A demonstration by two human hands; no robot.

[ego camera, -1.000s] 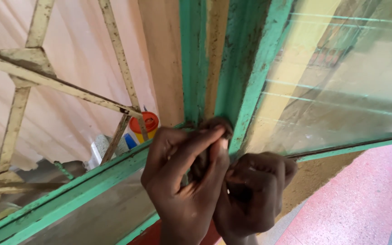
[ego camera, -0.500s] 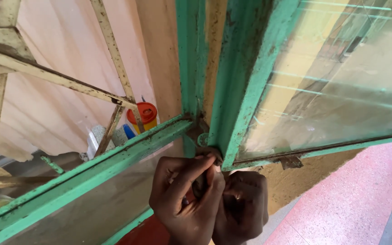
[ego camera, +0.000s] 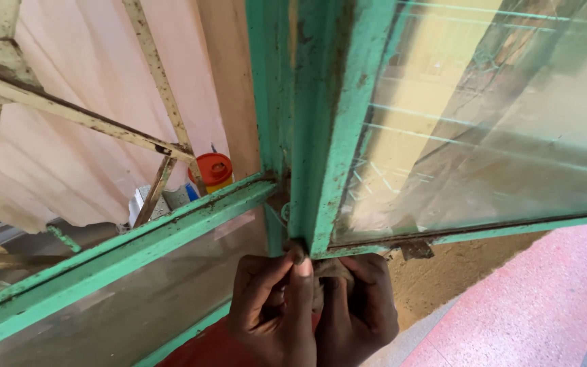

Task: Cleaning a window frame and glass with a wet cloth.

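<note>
A worn green window frame (ego camera: 321, 129) with a dirty glass pane (ego camera: 484, 122) swings out in front of me. My left hand (ego camera: 273, 306) and my right hand (ego camera: 361, 306) are pressed together just under its lower corner. Between them they grip a small dark cloth (ego camera: 327, 275), bunched against the frame's bottom edge. My left thumb points up and touches the corner. Most of the cloth is hidden by my fingers.
A second green frame (ego camera: 123, 251) with glass slopes down to the left. Behind it stand cream metal window bars (ego camera: 76, 115), a pale curtain (ego camera: 69, 177) and an orange-lidded container (ego camera: 213, 171). A rusty metal tab (ego camera: 416, 249) hangs under the pane. Reddish speckled floor (ego camera: 545, 299) lies below right.
Both hands have slid down the upright of the frame from mid-height to its bottom corner, cloth still held. The pane has swung slightly left in view.
</note>
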